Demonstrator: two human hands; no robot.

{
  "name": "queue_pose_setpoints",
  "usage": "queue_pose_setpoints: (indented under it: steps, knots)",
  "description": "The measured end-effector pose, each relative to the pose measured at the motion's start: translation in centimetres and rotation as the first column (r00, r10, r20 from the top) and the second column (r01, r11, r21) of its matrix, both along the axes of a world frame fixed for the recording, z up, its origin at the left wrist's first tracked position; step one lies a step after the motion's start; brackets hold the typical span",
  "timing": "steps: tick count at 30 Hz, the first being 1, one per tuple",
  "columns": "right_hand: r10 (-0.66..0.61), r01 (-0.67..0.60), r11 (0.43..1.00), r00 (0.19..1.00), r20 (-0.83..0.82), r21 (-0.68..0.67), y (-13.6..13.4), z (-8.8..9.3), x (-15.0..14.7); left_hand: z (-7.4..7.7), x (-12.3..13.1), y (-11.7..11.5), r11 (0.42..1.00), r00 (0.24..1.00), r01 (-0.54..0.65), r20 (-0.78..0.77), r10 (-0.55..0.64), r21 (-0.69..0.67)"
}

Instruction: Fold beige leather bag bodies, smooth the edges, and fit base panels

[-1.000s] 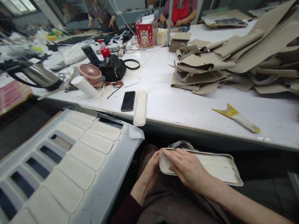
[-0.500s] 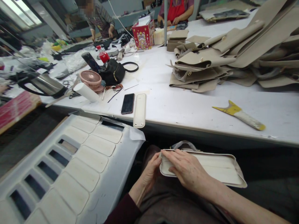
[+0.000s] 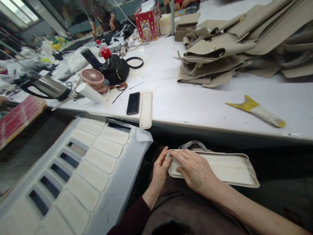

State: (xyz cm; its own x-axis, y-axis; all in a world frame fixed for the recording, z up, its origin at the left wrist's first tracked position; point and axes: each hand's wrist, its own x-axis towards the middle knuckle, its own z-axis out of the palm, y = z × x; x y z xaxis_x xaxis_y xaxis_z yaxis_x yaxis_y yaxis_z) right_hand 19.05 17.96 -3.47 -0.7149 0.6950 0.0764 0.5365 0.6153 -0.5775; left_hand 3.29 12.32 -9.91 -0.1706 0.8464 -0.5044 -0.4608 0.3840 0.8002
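Note:
Over my lap lies a handbag [image 3: 227,171], its long cream bottom with a raised rim facing up and a plastic-wrapped handle showing behind its far edge. My left hand [image 3: 160,166] pinches the left end of the rim, thumb against the corner. With fingers over the same end and thumb on the cream surface, my right hand [image 3: 195,168] grips the bag close beside the left. The fingertips of both hands nearly meet at that corner. What lies under the bag is hidden.
To the left, a grey board [image 3: 117,182] carries several cream rounded panels [image 3: 93,174]. On the white table are a cream strip with studs [image 3: 146,109], a phone [image 3: 133,103], a yellow-ended tool [image 3: 256,109], a pink fan [image 3: 92,78] and a taupe bag pile [image 3: 220,55]. Co-workers stand beyond.
The view has tilted down and shifted slightly. My left hand has turned more upright at the bag's corner, its thumb now on the rim. My right hand keeps its place on the bag.

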Motion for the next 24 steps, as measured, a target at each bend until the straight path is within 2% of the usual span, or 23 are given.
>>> queue_pose_setpoints:
  steps: [2, 6, 8, 11, 14, 16, 18, 21, 23, 24]
  knots:
    - [-0.038, 0.037, 0.999, 0.999, -0.025, -0.039, -0.2, 0.2, 0.0, 0.0, 0.2, -0.2, 0.999, 1.0, -0.009, 0.004, 0.008, 0.048]
    - [-0.08, 0.078, 0.995, 0.996, -0.044, -0.058, -0.5, 0.5, 0.0, 0.6, 0.4, -0.6, 0.993, 0.983, 0.009, 0.178, -0.03, 0.118]
    - [-0.08, 0.078, 0.996, 0.996, -0.046, -0.053, -0.6, 0.5, 0.0, 0.8, 0.3, -0.6, 0.992, 0.979, 0.014, 0.202, -0.039, 0.124]
    - [-0.086, 0.083, 0.995, 0.995, -0.053, -0.061, -0.7, 0.5, -0.1, 0.6, 0.1, -0.4, 0.993, 0.994, 0.005, 0.104, -0.017, 0.12]
    - [-0.112, 0.106, 0.991, 0.991, -0.074, -0.079, -1.1, 0.6, -0.3, 0.1, -0.1, -0.2, 0.987, 0.993, 0.027, -0.119, -0.008, 0.157]
    - [-0.145, 0.129, 0.986, 0.976, -0.161, -0.106, -1.3, 0.9, -0.3, -0.3, -0.3, -0.1, 0.982, 0.97, 0.053, -0.242, -0.008, 0.181]
    - [-0.215, 0.164, 0.972, 0.912, -0.35, -0.168, -1.4, 1.5, 0.5, -0.4, -0.4, 0.0, 0.984, 0.957, 0.061, -0.29, -0.011, 0.165]
    - [-0.374, 0.277, 0.927, 0.698, -0.611, -0.251, -1.0, 2.5, 4.1, -0.1, -0.5, 0.2, 0.992, 0.956, 0.088, -0.288, -0.058, 0.092]
    - [-0.53, 0.439, 0.842, 0.568, -0.63, -0.313, -0.1, 2.3, 8.2, 0.6, -0.6, 0.4, 0.988, 0.95, 0.14, -0.288, -0.117, 0.062]
    - [-0.625, 0.53, 0.769, 0.509, -0.592, -0.357, 0.6, 1.8, 10.6, 1.1, -0.8, 0.6, 0.983, 0.943, 0.176, -0.297, -0.152, 0.054]
